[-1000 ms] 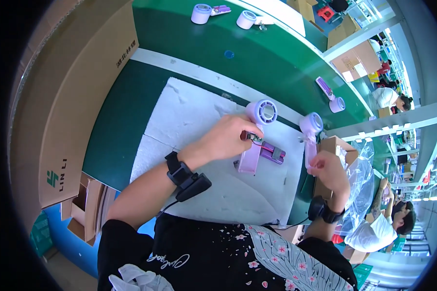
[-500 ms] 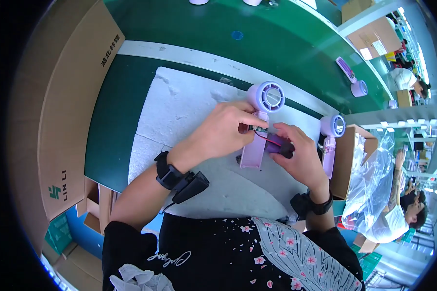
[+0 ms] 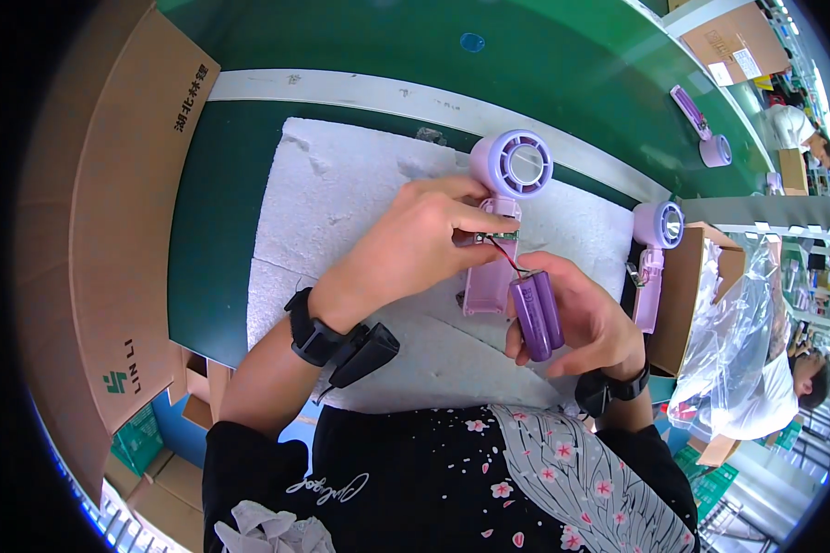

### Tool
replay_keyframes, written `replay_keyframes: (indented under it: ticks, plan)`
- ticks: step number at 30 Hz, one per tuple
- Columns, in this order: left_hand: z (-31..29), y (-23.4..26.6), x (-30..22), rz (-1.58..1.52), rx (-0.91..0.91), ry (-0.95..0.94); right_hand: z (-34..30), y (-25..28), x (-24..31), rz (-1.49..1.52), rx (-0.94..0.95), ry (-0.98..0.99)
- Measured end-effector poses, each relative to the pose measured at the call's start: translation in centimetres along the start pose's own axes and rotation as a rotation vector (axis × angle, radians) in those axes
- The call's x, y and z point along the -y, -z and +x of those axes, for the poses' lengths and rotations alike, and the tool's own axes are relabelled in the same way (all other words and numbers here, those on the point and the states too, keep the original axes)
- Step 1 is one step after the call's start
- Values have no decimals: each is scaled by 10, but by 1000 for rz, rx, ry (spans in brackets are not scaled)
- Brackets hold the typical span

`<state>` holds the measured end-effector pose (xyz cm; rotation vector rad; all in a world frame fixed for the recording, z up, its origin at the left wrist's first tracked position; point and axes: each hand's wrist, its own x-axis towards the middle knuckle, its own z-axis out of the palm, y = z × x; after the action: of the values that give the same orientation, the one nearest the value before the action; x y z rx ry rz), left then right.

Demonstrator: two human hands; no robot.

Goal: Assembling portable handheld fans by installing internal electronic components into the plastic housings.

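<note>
A lilac handheld fan (image 3: 512, 164) lies on a white foam sheet (image 3: 341, 175), its pink handle shell (image 3: 485, 290) open toward me. My left hand (image 3: 420, 235) is closed around the upper handle and pinches a small green circuit board (image 3: 500, 237) there. Red and black wires (image 3: 509, 259) run from the board to a purple pair of battery cells (image 3: 536, 316). My right hand (image 3: 586, 323) holds this pack just right of the handle, fingers curled behind it. Its fingertips are partly hidden by the cells.
Another open lilac fan (image 3: 659, 224) lies to the right, beside a cardboard box (image 3: 701, 295) with clear plastic bags (image 3: 733, 323). A further fan (image 3: 713, 147) is on the green bench (image 3: 387, 41). A tall carton (image 3: 120, 230) stands at the left; a person (image 3: 765, 396) sits at far right.
My right hand has turned and lowered the battery pack, so both cells now face upward. The left hand keeps its hold on the board. My view has shifted slightly.
</note>
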<state>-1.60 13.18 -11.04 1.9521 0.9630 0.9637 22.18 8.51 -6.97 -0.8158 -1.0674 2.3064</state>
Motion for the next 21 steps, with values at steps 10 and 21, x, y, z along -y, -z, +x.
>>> replay_keyframes:
  ticks: [10, 21]
  plan:
    - [0, 2, -7, 113, 6, -50, 2, 11, 6, -604, -168, 308]
    - [2, 7, -17, 123, 77, -13, 13, -7, 2, -1055, -267, 345]
